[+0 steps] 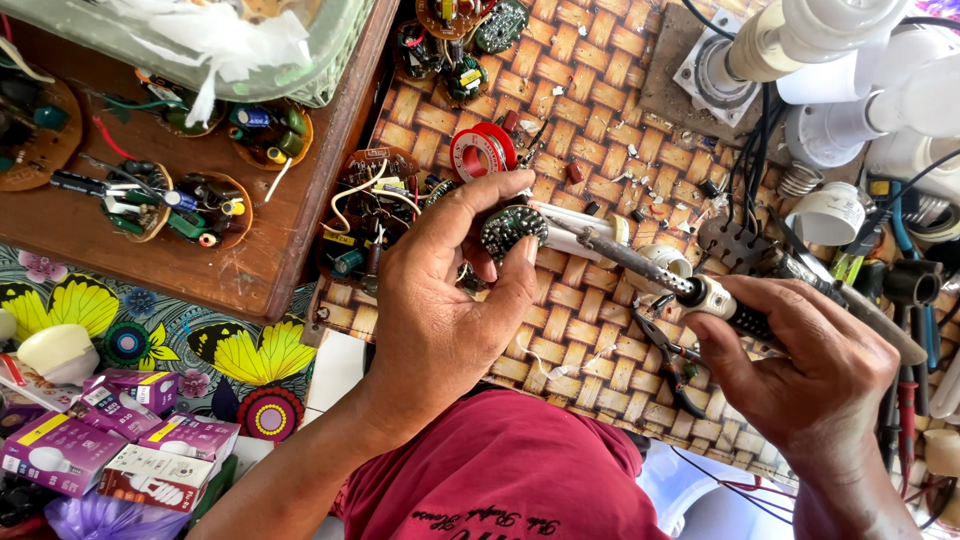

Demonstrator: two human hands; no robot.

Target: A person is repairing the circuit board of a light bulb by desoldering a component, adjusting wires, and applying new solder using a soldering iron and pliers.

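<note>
Head view: the left hand (pixel 440 300) pinches a round circuit board (pixel 508 228) by its rim over the woven mat (pixel 590 90); light, stiff and fragile, best held at the edge. The right hand (pixel 810 370) is closed around a soldering iron (pixel 690 290), tip just beside the board. Purple and white bulb boxes (pixel 120 450) lie lower left; a red tape roll (pixel 482 150) farther off.
</note>
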